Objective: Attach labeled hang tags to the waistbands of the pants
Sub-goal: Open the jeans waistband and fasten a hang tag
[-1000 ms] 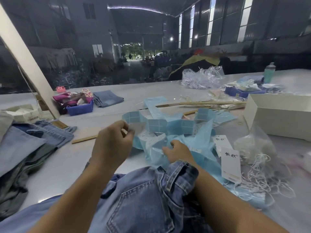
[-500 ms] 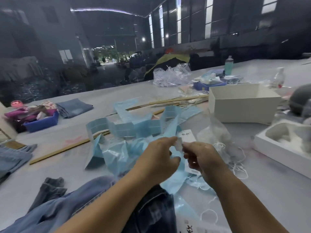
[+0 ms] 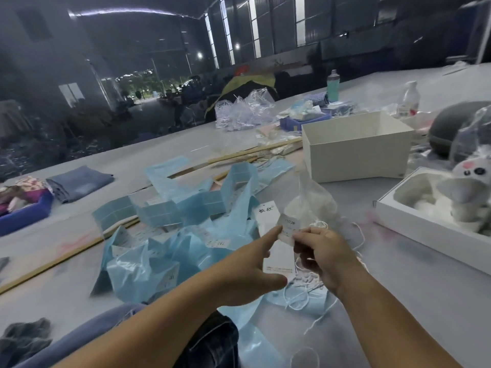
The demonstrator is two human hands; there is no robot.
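Observation:
A white hang tag (image 3: 268, 221) with black print stands upright in front of me. My right hand (image 3: 322, 254) pinches a small white label (image 3: 288, 228) at the tag's right edge. The forefinger of my left hand (image 3: 249, 266) is stretched out and touches that label from the left. Blue denim pants (image 3: 87, 338) lie across the near edge under my left forearm. Blue backing sheets (image 3: 186, 224) with stickers are heaped just left of the tag. White strings (image 3: 303, 290) lie loose under my right hand.
A clear bag of white strings (image 3: 310, 205) stands behind the tag. An open white box (image 3: 356, 155) sits beyond it, and a white tray (image 3: 435, 232) with a plush toy to the right. Folded jeans (image 3: 79, 181) and a blue bin (image 3: 24, 213) are at far left. Wooden sticks (image 3: 66, 256) cross the table.
Both hands moved from the pants and blue sheets to the right and onto the hang tag. My left forefinger now stretches out to the label. The view swung right.

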